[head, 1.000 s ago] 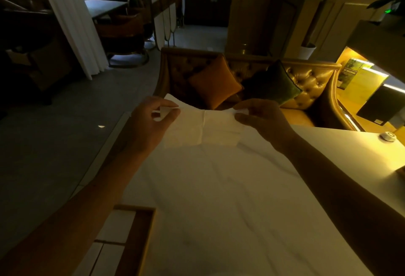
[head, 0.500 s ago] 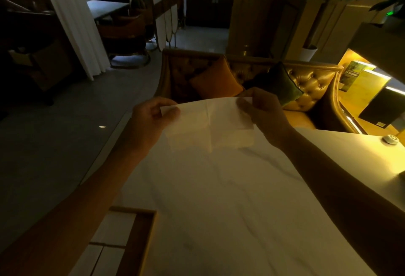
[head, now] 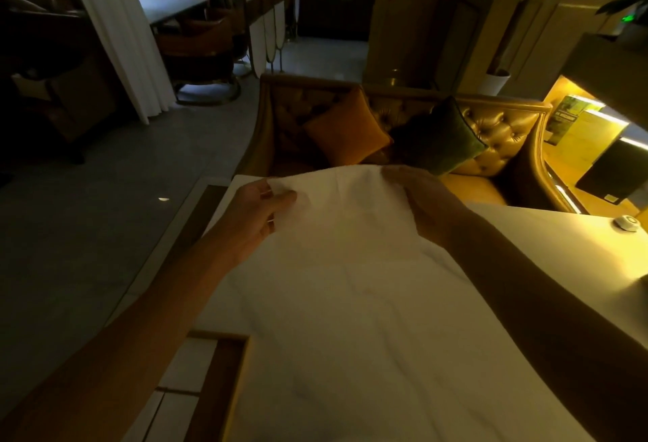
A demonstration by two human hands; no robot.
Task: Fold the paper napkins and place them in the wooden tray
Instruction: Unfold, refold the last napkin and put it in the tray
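White napkin [head: 345, 217] | left hand [head: 256, 210] grip pinching it | right hand [head: 424, 199] likewise | poster [head: 564, 119] text unreadable

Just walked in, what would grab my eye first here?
A white paper napkin, held at its edges by the left hand and right hand over the far end of a pale marble table. Behind it glows a golden tufted sofa with an orange cushion and a green cushion; a wooden tray sits at the table's near left.
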